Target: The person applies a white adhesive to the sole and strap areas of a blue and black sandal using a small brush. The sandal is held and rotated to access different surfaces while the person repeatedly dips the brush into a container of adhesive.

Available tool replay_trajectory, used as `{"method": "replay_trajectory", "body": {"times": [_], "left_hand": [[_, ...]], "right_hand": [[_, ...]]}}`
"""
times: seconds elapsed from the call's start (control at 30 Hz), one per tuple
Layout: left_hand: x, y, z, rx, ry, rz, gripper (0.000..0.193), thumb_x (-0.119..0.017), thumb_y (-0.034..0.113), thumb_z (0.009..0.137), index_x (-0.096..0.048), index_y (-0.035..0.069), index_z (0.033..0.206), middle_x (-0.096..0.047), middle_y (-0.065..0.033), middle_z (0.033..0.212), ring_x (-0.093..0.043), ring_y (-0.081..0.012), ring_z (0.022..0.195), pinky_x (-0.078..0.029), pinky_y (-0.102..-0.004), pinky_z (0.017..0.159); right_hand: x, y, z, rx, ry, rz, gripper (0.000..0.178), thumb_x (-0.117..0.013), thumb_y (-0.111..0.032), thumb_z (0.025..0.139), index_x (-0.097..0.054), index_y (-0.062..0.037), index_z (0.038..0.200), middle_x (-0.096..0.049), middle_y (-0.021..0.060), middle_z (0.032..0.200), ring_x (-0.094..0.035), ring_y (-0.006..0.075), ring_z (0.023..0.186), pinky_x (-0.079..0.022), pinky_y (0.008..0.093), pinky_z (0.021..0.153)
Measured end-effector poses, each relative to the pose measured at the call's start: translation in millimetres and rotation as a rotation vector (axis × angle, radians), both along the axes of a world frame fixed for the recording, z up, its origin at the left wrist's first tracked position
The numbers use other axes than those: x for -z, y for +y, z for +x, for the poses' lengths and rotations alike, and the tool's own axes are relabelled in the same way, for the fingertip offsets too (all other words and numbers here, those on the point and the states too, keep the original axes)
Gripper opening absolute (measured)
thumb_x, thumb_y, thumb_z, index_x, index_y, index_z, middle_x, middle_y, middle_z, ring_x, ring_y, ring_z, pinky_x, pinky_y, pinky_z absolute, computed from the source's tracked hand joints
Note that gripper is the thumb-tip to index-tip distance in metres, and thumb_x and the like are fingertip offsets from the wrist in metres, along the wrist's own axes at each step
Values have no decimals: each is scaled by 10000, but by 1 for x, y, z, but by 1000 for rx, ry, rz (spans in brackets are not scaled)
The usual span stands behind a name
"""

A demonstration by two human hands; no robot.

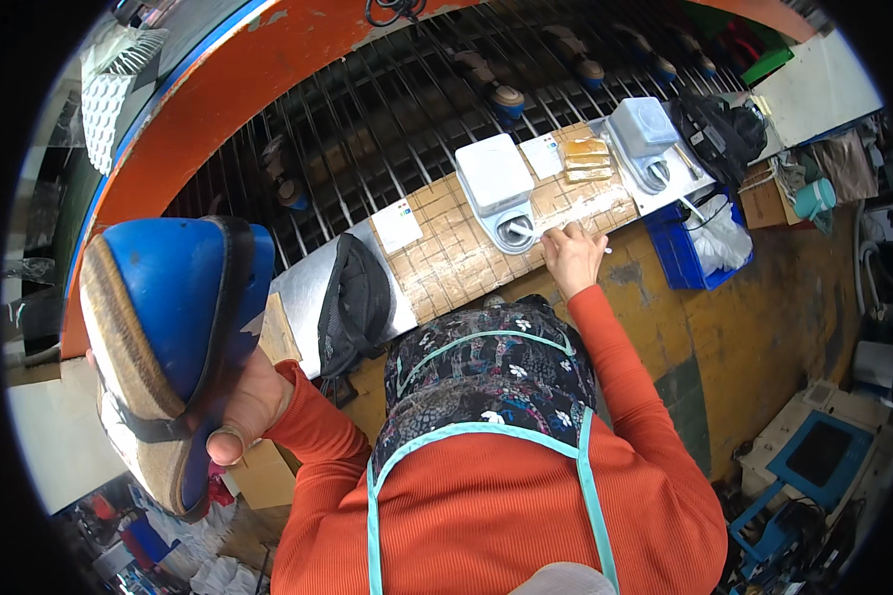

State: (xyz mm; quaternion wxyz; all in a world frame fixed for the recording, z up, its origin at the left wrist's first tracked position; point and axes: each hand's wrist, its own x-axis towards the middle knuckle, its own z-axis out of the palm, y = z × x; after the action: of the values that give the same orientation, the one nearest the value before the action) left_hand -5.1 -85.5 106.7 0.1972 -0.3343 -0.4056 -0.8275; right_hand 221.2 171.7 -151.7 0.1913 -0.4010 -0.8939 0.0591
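Note:
My left hand (pixel 253 397) grips a large blue shoe last (pixel 169 288) at the left, raised close to the camera. The last carries a brown and white sole-shaped layer and dark straps; my fingers behind it are hidden. Farther right, my right hand (pixel 574 258) pinches a thin white-handled stick (pixel 521 232), perhaps a brush. Its far end reaches into the round metal cup of a white glue dispenser (pixel 494 177) on the bench board (pixel 432 268). What the tip looks like in the cup cannot be made out.
A second dispenser (pixel 643 129) stands farther right, beside yellowish blocks (pixel 586 159). A blue crate (pixel 680 253) with white plastic hangs at the bench's right. Black bags lie at both ends, including one bag (pixel 347 302) at left. Behind run metal rollers (pixel 367 129) carrying several shoes on lasts.

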Motion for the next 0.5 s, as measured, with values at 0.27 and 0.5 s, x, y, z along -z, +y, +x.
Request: {"method": "replay_trajectory", "body": {"times": [0.27,0.5], "left_hand": [[10,3,5,-43,-61,67,1130,-881,535,551,-349,33,1412,-423,-223,1395,-455,-397,1265,-408,-618,1030],[14,27,14,203,-100,33,997,-885,440,587,-424,65,1387,-458,-174,1405,-419,-374,1311,-315,-599,1089]], "right_hand": [[27,6,-15,-44,73,194,74,-713,-225,787,-689,-215,857,-581,9,851,-558,207,853,-340,421,788],[9,-6,7,54,145,127,128,-696,-196,793,-690,-239,914,-574,7,865,-560,189,848,-345,397,765]]}}
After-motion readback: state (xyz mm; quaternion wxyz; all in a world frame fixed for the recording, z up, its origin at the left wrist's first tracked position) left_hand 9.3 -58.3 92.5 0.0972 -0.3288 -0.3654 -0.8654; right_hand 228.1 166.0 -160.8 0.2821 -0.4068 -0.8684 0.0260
